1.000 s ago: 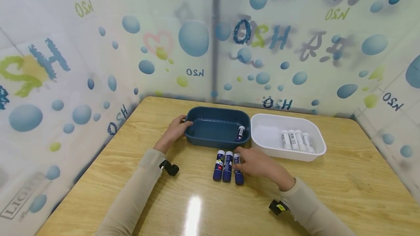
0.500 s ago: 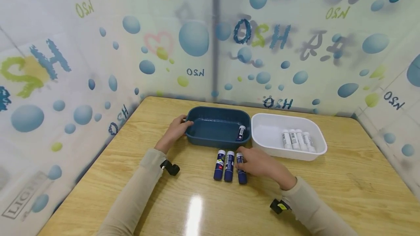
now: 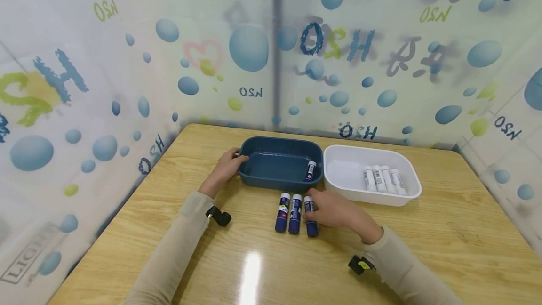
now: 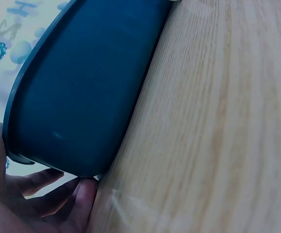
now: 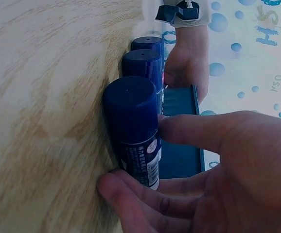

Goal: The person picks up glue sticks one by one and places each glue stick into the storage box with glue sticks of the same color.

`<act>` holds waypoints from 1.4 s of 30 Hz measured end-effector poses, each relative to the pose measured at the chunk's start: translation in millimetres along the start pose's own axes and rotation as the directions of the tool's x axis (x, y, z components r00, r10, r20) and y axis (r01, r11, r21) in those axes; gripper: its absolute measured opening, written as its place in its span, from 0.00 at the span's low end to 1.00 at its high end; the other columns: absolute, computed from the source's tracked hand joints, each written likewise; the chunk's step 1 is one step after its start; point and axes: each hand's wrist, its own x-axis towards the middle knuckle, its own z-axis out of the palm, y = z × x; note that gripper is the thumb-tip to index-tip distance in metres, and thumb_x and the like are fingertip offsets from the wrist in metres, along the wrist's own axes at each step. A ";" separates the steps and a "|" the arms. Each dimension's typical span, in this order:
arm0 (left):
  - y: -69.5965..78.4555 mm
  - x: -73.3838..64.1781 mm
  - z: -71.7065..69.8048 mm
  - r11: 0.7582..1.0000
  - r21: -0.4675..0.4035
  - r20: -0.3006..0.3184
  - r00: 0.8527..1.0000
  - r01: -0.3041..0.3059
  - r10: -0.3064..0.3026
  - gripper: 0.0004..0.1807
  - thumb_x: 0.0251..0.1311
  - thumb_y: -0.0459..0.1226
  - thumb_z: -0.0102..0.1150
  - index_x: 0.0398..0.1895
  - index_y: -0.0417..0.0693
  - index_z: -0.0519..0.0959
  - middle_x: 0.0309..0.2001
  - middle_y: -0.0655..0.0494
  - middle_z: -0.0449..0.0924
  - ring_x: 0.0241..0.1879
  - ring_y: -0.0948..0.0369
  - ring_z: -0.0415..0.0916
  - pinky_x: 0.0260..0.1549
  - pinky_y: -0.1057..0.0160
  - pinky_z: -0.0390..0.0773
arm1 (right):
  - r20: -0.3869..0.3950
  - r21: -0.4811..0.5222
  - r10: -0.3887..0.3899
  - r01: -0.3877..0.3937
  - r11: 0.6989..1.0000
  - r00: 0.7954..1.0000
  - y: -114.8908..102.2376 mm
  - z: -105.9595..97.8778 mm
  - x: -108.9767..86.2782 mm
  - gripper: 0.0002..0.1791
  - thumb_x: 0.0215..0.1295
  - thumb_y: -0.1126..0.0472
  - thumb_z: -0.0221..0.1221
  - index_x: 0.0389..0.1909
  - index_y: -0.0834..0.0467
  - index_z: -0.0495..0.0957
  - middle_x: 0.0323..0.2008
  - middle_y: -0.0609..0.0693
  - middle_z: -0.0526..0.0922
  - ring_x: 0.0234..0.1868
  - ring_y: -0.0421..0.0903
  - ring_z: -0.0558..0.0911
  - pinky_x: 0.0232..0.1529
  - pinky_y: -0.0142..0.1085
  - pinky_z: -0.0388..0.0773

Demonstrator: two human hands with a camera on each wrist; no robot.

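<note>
My left hand (image 3: 225, 169) grips the left end of the dark blue tray (image 3: 275, 184), thumb over the rim and fingers against the outer wall, as the left wrist view (image 4: 48, 204) also shows. In front of the tray lie two blue glue sticks (image 3: 282, 212) (image 3: 295, 214) side by side, white ends pointing away. Just right of them, my right hand (image 3: 332, 208) holds a third glue stick (image 5: 135, 126) between thumb and fingers, close to the tabletop. One more glue stick (image 3: 311, 171) leans inside the blue tray at its right end.
A white tray (image 3: 345, 191) stands against the blue tray's right side, with several white sticks (image 3: 378, 179) at its right. Both trays sit toward the back of the wooden table (image 3: 203, 267). Patterned curtains (image 3: 254, 98) enclose the table's back and sides.
The glue stick in my right hand, and the hand with it, has shifted slightly right, widening the gap to its neighbours. My left hand keeps its place on the blue tray.
</note>
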 end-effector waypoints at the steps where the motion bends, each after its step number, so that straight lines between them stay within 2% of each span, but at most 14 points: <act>1: 0.0 -0.1 0.0 1.000 0.001 -0.001 1.000 0.003 -0.003 0.31 0.78 0.46 0.48 0.78 0.43 0.62 0.70 0.38 0.70 0.64 0.45 0.76 0.54 0.54 0.82 | 0.006 0.004 0.006 -0.006 1.000 1.000 0.4 0.2 0.3 0.31 0.69 0.50 0.67 0.66 0.61 0.73 0.30 0.46 0.81 0.27 0.42 0.80 0.28 0.36 0.75; 8: 1.0 0.8 0.6 1.000 0.009 -0.012 1.000 0.013 -0.013 0.30 0.78 0.46 0.48 0.77 0.42 0.63 0.70 0.37 0.71 0.63 0.45 0.77 0.54 0.54 0.83 | 0.028 0.019 0.026 -0.026 0.999 0.999 2.9 -0.1 1.5 0.34 0.69 0.48 0.67 0.68 0.62 0.71 0.26 0.47 0.82 0.23 0.43 0.80 0.26 0.35 0.74; 14: 1.6 2.1 1.0 1.000 0.018 -0.016 1.000 0.004 -0.003 0.30 0.78 0.45 0.48 0.76 0.41 0.64 0.68 0.36 0.72 0.60 0.46 0.79 0.50 0.57 0.84 | 0.022 0.037 0.033 -0.034 0.999 0.999 2.5 -1.3 -0.5 0.32 0.68 0.50 0.68 0.67 0.61 0.71 0.31 0.48 0.81 0.27 0.44 0.80 0.27 0.36 0.74; 25: 3.6 -0.6 0.1 1.000 -0.001 0.001 1.000 0.017 -0.017 0.31 0.78 0.46 0.48 0.78 0.42 0.62 0.70 0.37 0.70 0.64 0.45 0.76 0.55 0.54 0.82 | 0.047 0.088 0.040 -0.044 0.995 0.998 2.3 -0.1 0.4 0.26 0.67 0.55 0.69 0.62 0.56 0.72 0.33 0.50 0.80 0.27 0.45 0.80 0.27 0.37 0.79; 31: 5.2 1.2 -0.1 1.000 0.006 -0.005 1.000 0.019 -0.019 0.31 0.78 0.46 0.48 0.78 0.41 0.62 0.72 0.37 0.68 0.65 0.45 0.76 0.55 0.54 0.82 | 0.060 0.129 0.013 -0.021 0.991 0.998 1.7 -2.8 -0.6 0.24 0.66 0.58 0.69 0.59 0.54 0.72 0.37 0.50 0.81 0.30 0.45 0.82 0.27 0.37 0.82; 36: 5.4 1.9 0.6 1.000 0.007 -0.006 1.000 0.014 -0.014 0.31 0.78 0.45 0.48 0.78 0.41 0.62 0.72 0.37 0.68 0.65 0.44 0.76 0.55 0.54 0.82 | 0.075 0.157 -0.007 -0.005 0.988 0.997 1.8 -4.3 -2.4 0.21 0.67 0.60 0.68 0.56 0.52 0.72 0.37 0.50 0.82 0.27 0.45 0.83 0.25 0.38 0.82; 42: 5.0 -0.9 0.7 1.000 0.002 -0.001 1.000 0.015 -0.015 0.31 0.78 0.46 0.48 0.77 0.42 0.62 0.71 0.37 0.70 0.64 0.45 0.76 0.55 0.53 0.82 | 0.085 0.173 -0.015 0.000 0.985 0.996 0.9 -5.2 -5.9 0.21 0.67 0.62 0.66 0.57 0.53 0.71 0.39 0.51 0.81 0.28 0.46 0.83 0.27 0.40 0.84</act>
